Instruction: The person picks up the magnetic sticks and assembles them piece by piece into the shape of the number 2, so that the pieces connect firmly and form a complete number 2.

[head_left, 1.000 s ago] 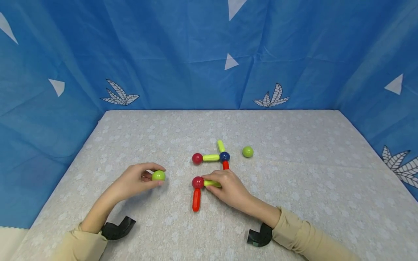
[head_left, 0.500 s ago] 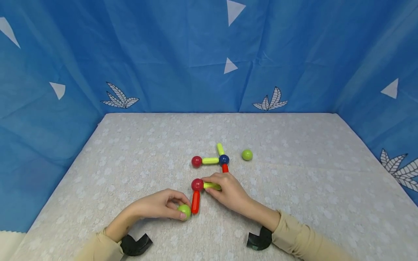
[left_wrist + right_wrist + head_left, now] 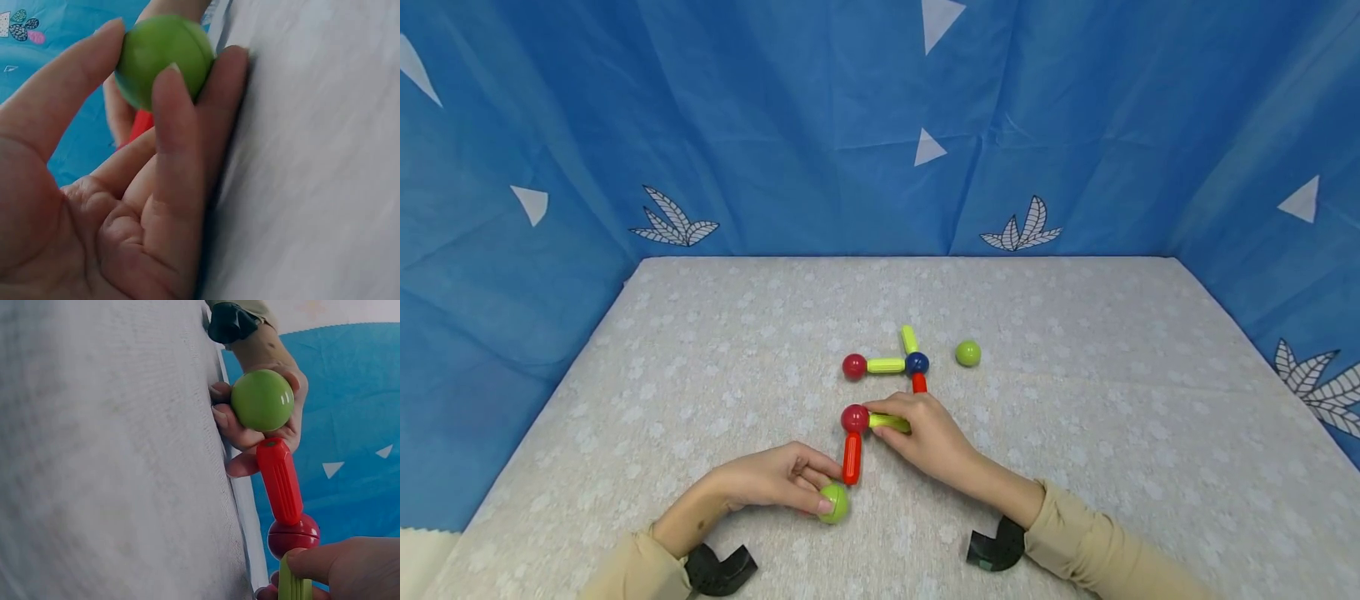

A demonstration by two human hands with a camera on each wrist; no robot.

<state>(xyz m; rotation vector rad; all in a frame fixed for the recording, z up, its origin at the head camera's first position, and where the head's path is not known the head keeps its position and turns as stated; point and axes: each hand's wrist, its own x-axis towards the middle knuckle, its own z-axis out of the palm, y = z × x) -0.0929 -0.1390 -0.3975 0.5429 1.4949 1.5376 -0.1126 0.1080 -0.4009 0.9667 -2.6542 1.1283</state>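
Observation:
My left hand point(image 3: 767, 479) pinches a green ball point(image 3: 835, 504) between thumb and fingers, close to the near end of a red rod point(image 3: 852, 458). In the right wrist view the ball point(image 3: 262, 400) sits just off that rod's end point(image 3: 279, 481); whether they touch I cannot tell. The rod's other end joins a red ball point(image 3: 854, 419). From this ball a yellow-green rod point(image 3: 889, 422) runs rightward, and my right hand point(image 3: 928, 433) grips it with thumb and fingers, hiding its far end.
Behind my right hand lies a joined piece: a blue ball point(image 3: 917, 363) with yellow-green rods, a second red ball point(image 3: 854, 367) and a red rod point(image 3: 919, 382) partly hidden. Right of it rests a loose green ball point(image 3: 967, 353). Blue cloth point(image 3: 880, 167) hangs around the table point(image 3: 1075, 317).
My left hand has carried the green ball rightward and toward me, from the left side to beside the red rod's near end. The right hand keeps its grip in place.

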